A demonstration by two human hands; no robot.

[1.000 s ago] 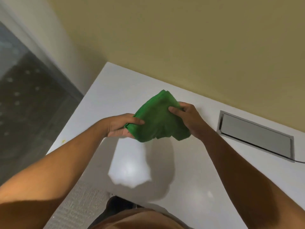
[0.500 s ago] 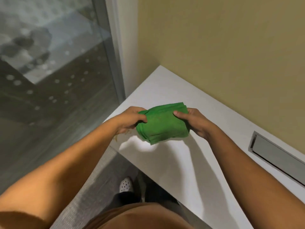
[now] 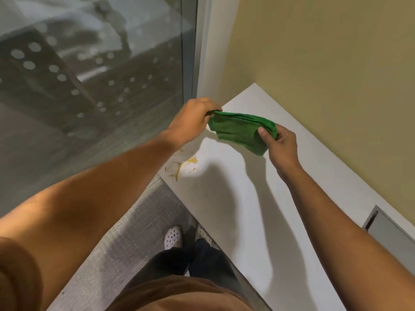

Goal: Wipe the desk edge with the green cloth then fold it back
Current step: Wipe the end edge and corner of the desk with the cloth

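Note:
A folded green cloth (image 3: 240, 131) hangs in the air above the left end of the white desk (image 3: 251, 209). My left hand (image 3: 190, 122) pinches its left corner. The cloth's right end is gripped by my right hand (image 3: 280, 144), thumb on top. Below the cloth, a yellow-brown smear (image 3: 184, 166) marks the desk surface close to its left edge (image 3: 177, 187). The cloth does not touch the desk.
A yellow wall (image 3: 325, 75) runs along the desk's far side. A glass panel (image 3: 89, 75) with a pale frame stands left of the desk. A grey cable hatch (image 3: 390, 234) is set in the desk at right. My feet (image 3: 179, 236) stand on grey carpet.
The view has swung left, bringing the desk's left edge and the smear into sight. Both hands have carried the cloth toward that end and stretched it flatter between them.

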